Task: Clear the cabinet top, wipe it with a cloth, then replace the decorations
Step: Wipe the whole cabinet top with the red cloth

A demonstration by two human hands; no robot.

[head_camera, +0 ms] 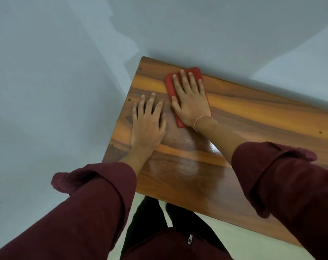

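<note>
Now right hand presses flat on red cloth; left hand lies spread on cabinet top.

The cabinet top is gleaming as smooth, glossy wood with streaked brown and orange grain, a hazy patch is dulling its sheen near the front edge, the red cloth is looking soft and matt, and the wall is showing flat matt paint.
</note>
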